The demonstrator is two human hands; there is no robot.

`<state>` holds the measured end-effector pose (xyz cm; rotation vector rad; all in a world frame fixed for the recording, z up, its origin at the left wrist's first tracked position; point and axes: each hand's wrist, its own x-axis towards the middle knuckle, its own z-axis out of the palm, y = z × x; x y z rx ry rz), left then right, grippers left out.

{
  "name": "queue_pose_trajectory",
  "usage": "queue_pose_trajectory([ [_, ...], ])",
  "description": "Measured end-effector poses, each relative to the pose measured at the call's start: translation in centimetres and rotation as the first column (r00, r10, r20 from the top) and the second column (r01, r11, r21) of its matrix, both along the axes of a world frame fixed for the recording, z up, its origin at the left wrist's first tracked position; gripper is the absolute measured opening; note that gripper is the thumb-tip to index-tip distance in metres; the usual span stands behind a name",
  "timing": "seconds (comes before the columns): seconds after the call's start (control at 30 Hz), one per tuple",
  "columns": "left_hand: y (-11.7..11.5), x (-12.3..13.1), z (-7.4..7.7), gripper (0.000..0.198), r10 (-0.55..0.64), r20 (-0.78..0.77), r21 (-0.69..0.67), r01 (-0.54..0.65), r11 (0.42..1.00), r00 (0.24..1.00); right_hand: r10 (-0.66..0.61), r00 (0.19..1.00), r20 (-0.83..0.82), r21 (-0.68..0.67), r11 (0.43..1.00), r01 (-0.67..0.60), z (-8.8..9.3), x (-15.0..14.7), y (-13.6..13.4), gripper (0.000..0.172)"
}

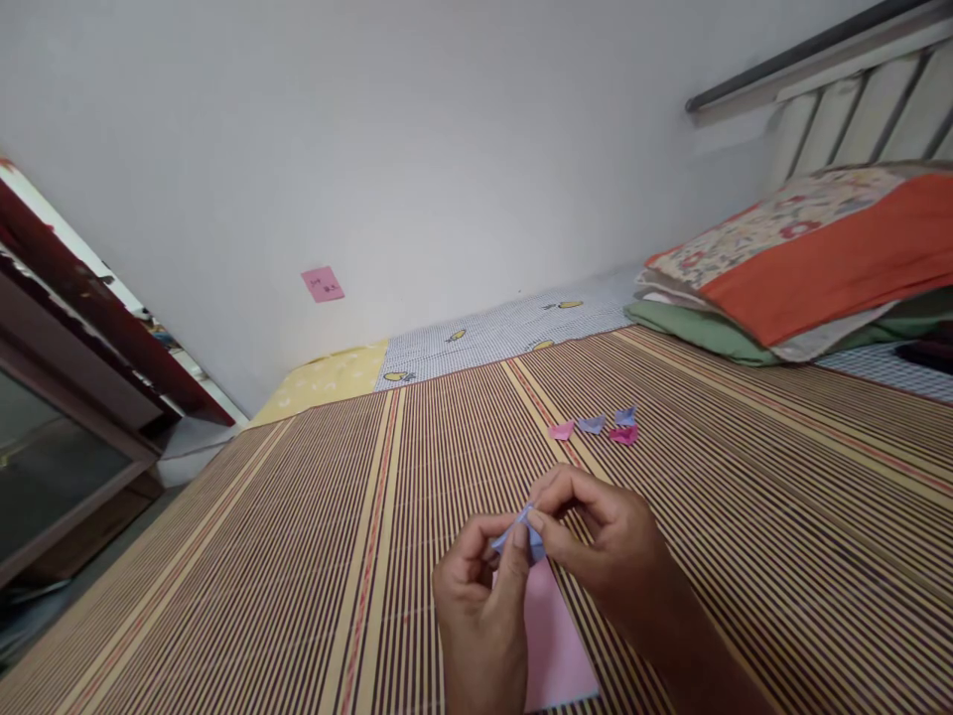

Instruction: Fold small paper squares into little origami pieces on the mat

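Observation:
Between my two hands is a small piece of folded blue paper (533, 544). My left hand (483, 586) pinches its left side, thumb on top. On its upper right edge, my right hand (596, 526) closes thumb and fingertips. Part of the paper is hidden behind the fingers. Below the hands lies a pink paper pad (555, 641), partly covered by my left hand. Beyond my right hand sit several small folded paper pieces: a light pink one (562, 430), a pale blue one (592, 425), another blue one (625, 415) and a magenta one (623, 435).
A striped bamboo mat (298, 556) spreads under everything. Folded bedding (811, 258) is stacked at the back right, below a radiator (856, 109). A pink note (323, 284) is stuck to the wall (447, 149). Checked cloth (483, 333) shows along the mat's far edge.

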<state>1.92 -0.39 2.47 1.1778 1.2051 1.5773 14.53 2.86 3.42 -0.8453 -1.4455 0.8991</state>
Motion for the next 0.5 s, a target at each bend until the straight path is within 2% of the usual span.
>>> queue_pose_trajectory([
  [0.13,0.05,-0.08,0.24,0.026,-0.01,0.032,-0.003,0.01,1.0,0.999,0.002,0.999,0.034,-0.007,1.0,-0.002,-0.29,0.37,0.34,0.013],
  [0.23,0.1,-0.33,0.07,0.027,-0.028,0.089,-0.023,0.031,0.999,0.996,0.018,0.999,0.04,-0.06,0.998,-0.016,-0.41,0.72,0.58,0.001],
  [0.33,0.01,-0.54,-0.2,0.024,-0.049,0.122,-0.036,0.054,0.998,0.991,0.055,0.998,0.03,-0.123,0.991,-0.051,-0.42,0.88,0.58,0.011],
  [0.5,-0.05,-0.49,-0.27,0.023,-0.068,0.102,-0.031,0.071,0.997,0.992,0.103,0.995,0.004,-0.151,0.983,-0.101,-0.02,0.71,0.27,0.004],
])
